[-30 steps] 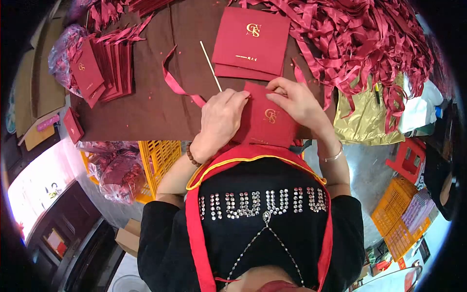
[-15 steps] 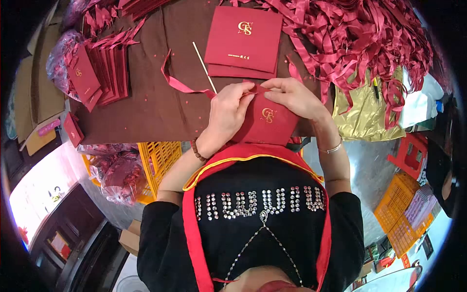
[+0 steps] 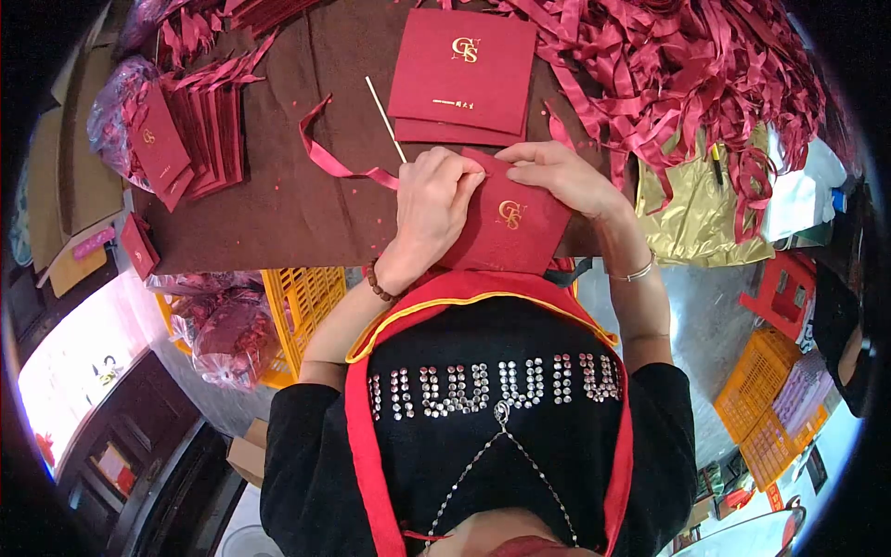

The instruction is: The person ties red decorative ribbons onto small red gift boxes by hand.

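Ahead of me on the brown tablecloth (image 3: 278,204) lies a stack of 2 flat red bags (image 3: 461,70) with gold logos. A fanned row of smaller red bags (image 3: 200,130) sits far to my left. A tangled heap of red ribbons (image 3: 687,65) fills the right. A gold foil bag (image 3: 696,218) hangs off the table edge. Below, a yellow crate (image 3: 302,302) stands beside plastic sacks (image 3: 223,334) of red goods.

Matt red paper envelope (image 3: 518,239) with glossy gold print; satin-sheen ribbon (image 3: 330,166); matt brown cloth (image 3: 278,209); yellow plastic crate (image 3: 302,299).
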Tool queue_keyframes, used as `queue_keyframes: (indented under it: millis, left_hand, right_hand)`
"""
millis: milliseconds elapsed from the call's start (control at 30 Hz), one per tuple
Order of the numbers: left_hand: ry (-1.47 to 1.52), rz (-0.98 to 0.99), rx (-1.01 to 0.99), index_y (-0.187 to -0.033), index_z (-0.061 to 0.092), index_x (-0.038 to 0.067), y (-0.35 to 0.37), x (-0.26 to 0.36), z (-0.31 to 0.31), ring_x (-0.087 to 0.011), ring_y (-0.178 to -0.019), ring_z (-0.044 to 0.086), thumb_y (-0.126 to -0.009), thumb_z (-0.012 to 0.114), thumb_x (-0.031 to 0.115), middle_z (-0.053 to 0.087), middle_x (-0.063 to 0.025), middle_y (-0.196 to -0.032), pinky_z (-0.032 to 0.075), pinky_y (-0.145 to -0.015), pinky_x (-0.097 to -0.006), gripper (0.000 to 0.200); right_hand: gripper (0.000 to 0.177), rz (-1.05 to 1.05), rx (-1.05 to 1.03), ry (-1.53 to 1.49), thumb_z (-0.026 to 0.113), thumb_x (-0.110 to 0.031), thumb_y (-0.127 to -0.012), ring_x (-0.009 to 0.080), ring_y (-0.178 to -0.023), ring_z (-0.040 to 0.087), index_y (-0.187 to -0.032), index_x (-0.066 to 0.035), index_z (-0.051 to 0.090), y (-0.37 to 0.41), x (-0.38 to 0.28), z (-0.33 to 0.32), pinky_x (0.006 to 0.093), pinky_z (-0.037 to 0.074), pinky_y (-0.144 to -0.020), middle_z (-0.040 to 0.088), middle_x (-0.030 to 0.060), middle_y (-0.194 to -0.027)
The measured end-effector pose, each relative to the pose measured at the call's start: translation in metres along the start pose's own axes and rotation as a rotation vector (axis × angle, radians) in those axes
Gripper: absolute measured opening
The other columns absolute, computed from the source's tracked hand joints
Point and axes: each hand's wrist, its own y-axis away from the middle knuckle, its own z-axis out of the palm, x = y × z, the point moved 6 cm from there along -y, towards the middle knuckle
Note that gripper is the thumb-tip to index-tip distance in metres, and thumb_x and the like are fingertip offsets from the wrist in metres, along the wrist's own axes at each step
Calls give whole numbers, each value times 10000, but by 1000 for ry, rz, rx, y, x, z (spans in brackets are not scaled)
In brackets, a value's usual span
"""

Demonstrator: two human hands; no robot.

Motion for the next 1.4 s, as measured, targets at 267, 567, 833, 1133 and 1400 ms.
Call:
queue_keyframes:
  millis: [267, 567, 833, 1133, 1400]
  left_hand:
    - [-125, 35, 1, -785, 617, 57, -6, 9, -1, -259, -671, 546, -784, 660, 93, 561, -77, -716, 378, -612, -365, 56]
    - [-221, 78, -65, -750, 575, 53, -14, 19, 0, -293, -678, 539, -771, 629, 74, 540, -100, -710, 391, -618, -406, 62]
    - [-532, 313, -64, -735, 515, 69, -11, 44, 11, -262, -689, 500, -718, 562, 80, 489, -78, -723, 358, -617, -386, 51]
    - [-348, 315, -45, -787, 576, 118, -15, 37, -14, -193, -741, 526, -752, 654, 128, 530, -18, -749, 335, -721, -362, 87]
    - [-132, 257, -55, -798, 605, 124, -19, 32, -13, -195, -816, 533, -787, 646, 162, 564, -16, -837, 324, -749, -366, 56]
  right_hand:
    - [358, -19, 0, 23, 529, -127, -898, 89, -1001, 526, -1212, 45, 522, 2, -3, 2, 234, 396, -903, 597, 50, -1086]
    - [330, -18, -6, -11, 512, -102, -907, 84, -998, 520, -1207, 34, 531, 4, -4, 6, 238, 401, -894, 591, 48, -1094]
    - [346, -120, 70, 69, 530, -144, -880, 124, -949, 572, -1173, 38, 557, 8, -7, 5, 258, 440, -847, 646, 105, -1020]
    - [334, -67, 13, 54, 496, -96, -917, 108, -1058, 520, -1218, 48, 514, 13, -15, 12, 253, 396, -931, 590, 74, -1125]
    - [330, -98, 5, 155, 496, -101, -922, 118, -1037, 544, -1220, 40, 516, 19, -26, 16, 265, 414, -917, 601, 86, -1128]
